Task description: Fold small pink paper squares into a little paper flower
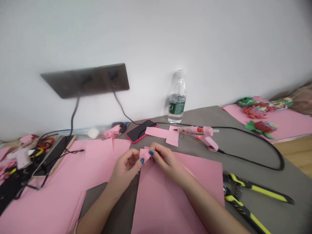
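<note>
Between my two hands is a small folded piece of pink paper (145, 154). My left hand (129, 165) pinches its left side between thumb and fingers. On the right side, my right hand (162, 159) grips it with the thumb pressed on the fold. Both hands hover over the top edge of a large pink sheet (165, 195) lying on the grey table. Just beyond them lie pink paper strips (158, 132) and a phone in a pink case (141, 130). A pink glue gun (202, 135) rests with its nozzle over the strips.
A water bottle (177, 97) stands against the wall. Yellow-and-black pliers (243, 195) lie at right. Paper flowers (262, 127) sit on pink paper at far right. More pink sheets (58, 188), a second phone-like device (55, 156) and tangled cables cover the left side. The glue gun's cord (253, 162) loops right.
</note>
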Tool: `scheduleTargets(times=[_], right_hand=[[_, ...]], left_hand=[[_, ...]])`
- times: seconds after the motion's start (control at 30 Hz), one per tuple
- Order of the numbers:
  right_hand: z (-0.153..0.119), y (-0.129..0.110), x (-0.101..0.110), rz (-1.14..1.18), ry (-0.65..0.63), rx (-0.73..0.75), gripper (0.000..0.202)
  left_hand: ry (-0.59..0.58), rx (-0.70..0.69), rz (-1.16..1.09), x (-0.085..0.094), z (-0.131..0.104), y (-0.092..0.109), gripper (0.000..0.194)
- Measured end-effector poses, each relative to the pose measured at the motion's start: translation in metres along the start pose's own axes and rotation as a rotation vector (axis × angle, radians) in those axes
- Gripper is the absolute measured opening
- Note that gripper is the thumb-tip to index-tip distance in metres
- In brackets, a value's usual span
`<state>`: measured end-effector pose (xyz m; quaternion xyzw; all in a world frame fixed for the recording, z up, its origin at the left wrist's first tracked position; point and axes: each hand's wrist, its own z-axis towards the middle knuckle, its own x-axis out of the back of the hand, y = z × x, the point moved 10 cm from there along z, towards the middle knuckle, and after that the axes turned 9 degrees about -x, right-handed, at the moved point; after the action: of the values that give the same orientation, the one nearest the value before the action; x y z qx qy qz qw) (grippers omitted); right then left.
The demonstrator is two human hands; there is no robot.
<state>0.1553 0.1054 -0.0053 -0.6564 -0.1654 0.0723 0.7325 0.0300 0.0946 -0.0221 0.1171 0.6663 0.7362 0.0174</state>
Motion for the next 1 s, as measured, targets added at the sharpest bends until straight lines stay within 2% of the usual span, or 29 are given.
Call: scheduleTargets(times=[0.27, 0.4, 0.57, 0.67, 1.0], right_hand=[[-0.002, -0.003, -0.004, -0.023, -0.022, 0.027, 0.025], [-0.003, -0.006, -0.006, -0.035, -0.053, 0.029, 0.021], [-0.004, -0.01, -0.009, -0.042, -0.088, 0.058, 0.021], [-0.005, -0.012, -0.01, -0.042, -0.092, 0.075, 0.022], [-0.002, -0.004, -0.003, 0.021, -0.035, -0.001, 0.025]], left_hand=[[-0.02, 0.043, 0.023, -0.001, -0.001, -0.002, 0.033], [-0.011, 0.015, 0.01, -0.001, 0.0, 0.0, 0.037], [-0.004, 0.001, 0.023, 0.0, 0.0, 0.0, 0.031], [-0.041, 0.013, 0.031, -0.004, 0.0, 0.002, 0.027], [-0.079, 0.011, 0.037, -0.006, 0.0, 0.009, 0.032]])
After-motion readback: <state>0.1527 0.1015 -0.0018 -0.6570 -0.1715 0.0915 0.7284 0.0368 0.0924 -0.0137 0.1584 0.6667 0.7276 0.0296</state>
